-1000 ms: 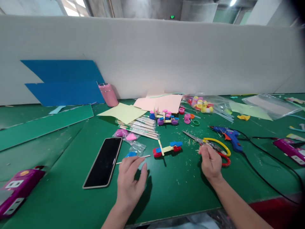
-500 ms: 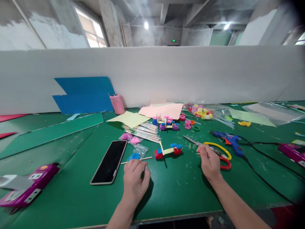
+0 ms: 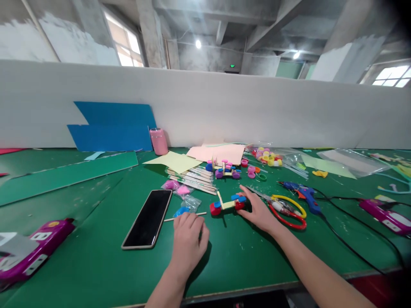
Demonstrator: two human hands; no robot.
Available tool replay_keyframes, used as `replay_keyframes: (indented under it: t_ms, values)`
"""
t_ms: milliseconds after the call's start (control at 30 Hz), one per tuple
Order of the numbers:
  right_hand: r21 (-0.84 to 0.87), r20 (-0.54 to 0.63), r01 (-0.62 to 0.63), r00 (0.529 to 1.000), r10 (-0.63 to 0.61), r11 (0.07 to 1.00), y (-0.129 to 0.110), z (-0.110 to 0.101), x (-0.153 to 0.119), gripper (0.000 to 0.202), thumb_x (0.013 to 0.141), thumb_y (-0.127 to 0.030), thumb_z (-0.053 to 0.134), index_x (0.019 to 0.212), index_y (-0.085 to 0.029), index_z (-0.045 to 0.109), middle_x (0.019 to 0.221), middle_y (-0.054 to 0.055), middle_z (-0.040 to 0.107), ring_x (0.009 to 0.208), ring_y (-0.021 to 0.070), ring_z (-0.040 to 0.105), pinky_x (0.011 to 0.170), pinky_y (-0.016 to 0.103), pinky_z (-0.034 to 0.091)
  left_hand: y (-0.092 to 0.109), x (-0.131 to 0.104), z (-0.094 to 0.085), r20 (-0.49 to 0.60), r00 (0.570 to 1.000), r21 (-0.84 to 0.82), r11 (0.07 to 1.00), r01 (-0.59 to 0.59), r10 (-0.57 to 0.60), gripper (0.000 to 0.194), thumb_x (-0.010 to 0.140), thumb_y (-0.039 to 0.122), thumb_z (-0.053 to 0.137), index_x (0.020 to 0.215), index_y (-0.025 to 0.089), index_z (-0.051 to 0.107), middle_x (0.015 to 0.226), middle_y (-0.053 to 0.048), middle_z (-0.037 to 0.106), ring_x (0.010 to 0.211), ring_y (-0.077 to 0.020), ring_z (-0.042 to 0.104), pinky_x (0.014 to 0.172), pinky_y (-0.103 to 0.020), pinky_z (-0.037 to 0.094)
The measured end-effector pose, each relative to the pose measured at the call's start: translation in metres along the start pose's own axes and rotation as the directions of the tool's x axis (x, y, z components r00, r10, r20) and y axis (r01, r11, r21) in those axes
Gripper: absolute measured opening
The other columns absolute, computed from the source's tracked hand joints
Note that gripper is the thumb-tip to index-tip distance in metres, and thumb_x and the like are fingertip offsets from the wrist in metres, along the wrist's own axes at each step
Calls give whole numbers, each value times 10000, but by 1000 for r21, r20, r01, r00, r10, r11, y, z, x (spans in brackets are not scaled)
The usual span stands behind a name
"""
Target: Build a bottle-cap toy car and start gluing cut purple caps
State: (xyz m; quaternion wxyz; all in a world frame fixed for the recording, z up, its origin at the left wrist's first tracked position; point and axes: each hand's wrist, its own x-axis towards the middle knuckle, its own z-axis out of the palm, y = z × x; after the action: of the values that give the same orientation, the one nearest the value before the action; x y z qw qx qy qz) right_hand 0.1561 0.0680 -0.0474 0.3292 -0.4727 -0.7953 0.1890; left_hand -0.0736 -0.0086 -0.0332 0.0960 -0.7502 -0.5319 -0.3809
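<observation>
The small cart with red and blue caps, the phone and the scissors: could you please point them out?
small cart [image 3: 228, 204], head view, on its pale stick frame.
phone [image 3: 148, 218], head view, middle of the dark screen.
scissors [image 3: 290, 211], head view, on the handle loops.

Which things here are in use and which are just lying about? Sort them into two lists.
In use:
right hand touching the small stick-and-cap car
left hand at the thin wooden stick

Lying about:
scissors
blue glue gun
phone
second cap car
bag of bottle caps
pink cup
</observation>
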Motion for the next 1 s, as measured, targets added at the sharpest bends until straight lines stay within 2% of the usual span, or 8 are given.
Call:
replay_keyframes:
  t_ms: [200,433,567,733,833,900,933,1000]
  values:
    - [-26,-9,-50,999,50,998,5,3,1,627,751,-304,565,1312,-231,295,1064,66,584,1001,237,535,887,420,387,3,0,0,14,1000,-1,1000,-9,9,153,757,107,456,687,177,573,660,-43,592,682,-195,505,650,-349,365]
    - [-11,-4,-46,999,46,999,1,-3,-4,666,730,-298,589,1321,-269,282,1135,60,560,1068,246,497,928,443,353,3,-2,-1,11,1000,-1,1000,6,-6,157,761,114,449,680,182,565,647,-36,584,667,-190,498,644,-346,368]
    - [23,-38,-74,996,75,997,-1,-5,-7,681,715,-301,601,1320,-272,289,1144,64,553,1045,245,515,887,438,400,3,-2,-3,20,1000,-15,1000,13,-12,133,756,104,464,694,169,562,638,-41,576,661,-193,497,630,-349,372]
    - [66,-262,-136,954,148,989,1,-20,-20,473,751,-312,562,1206,-249,446,1169,76,526,1037,247,506,866,419,406,-1,-6,-8,24,1000,-98,995,-16,18,114,748,99,491,749,191,560,656,-34,581,658,-194,509,622,-354,385]
    - [111,-515,-191,828,221,975,-11,-30,-39,245,817,-327,481,1028,-215,534,1051,94,557,966,251,515,828,421,399,14,-13,-5,-10,1000,-278,960,-17,14,166,746,115,519,868,217,568,770,-48,611,739,-203,539,692,-372,413]
    - [166,-652,-199,712,259,966,-33,-28,-53,172,875,-309,376,897,-216,519,888,75,556,829,217,537,724,375,429,39,-13,2,26,991,-494,860,127,-131,296,775,187,504,1068,228,519,996,-94,596,948,-239,526,810,-397,413]
    - [193,-692,-190,670,271,963,-48,-24,-59,184,894,-293,323,847,-226,488,785,47,532,719,192,533,631,336,436,54,-11,8,119,967,-607,754,250,-225,353,803,258,470,1155,238,469,1116,-103,556,1046,-247,490,872,-406,395]
    - [255,-690,-131,670,275,958,-77,-13,-64,265,906,-270,266,680,-241,401,561,-24,411,487,147,460,459,273,393,86,-3,22,404,884,-794,391,466,-234,433,846,372,355,1251,221,387,1208,-108,515,1085,-229,491,917,-382,396]
